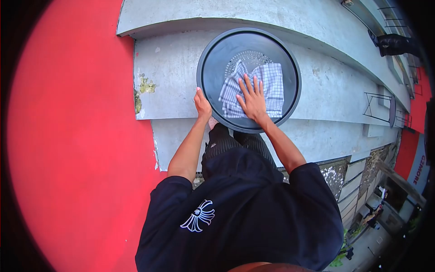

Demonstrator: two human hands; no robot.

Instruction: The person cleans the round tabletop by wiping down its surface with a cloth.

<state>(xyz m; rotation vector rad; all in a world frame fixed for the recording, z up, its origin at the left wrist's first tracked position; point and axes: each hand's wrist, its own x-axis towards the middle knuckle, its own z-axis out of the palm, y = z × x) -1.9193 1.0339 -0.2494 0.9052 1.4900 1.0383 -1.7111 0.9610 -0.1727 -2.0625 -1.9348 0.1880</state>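
A round black tray (213, 68) with a raised rim and a band of pale pattern lies in front of my legs. On its left rim my left hand (203, 104) grips the edge, thumb on top and the other fingers hidden beneath. A white and dark checked cloth (273, 84) is spread over the tray's lower right part, creased and partly folded. My right hand (253, 99) rests flat on this cloth, fingers stretched and apart, covering part of it.
Wide grey concrete steps (172, 59) run under and beyond the tray. A red wall (77, 136) rises along the left. Thin-legged metal furniture (378, 104) stands on the right, and a dark-clothed leg (394, 44) shows at the upper right.
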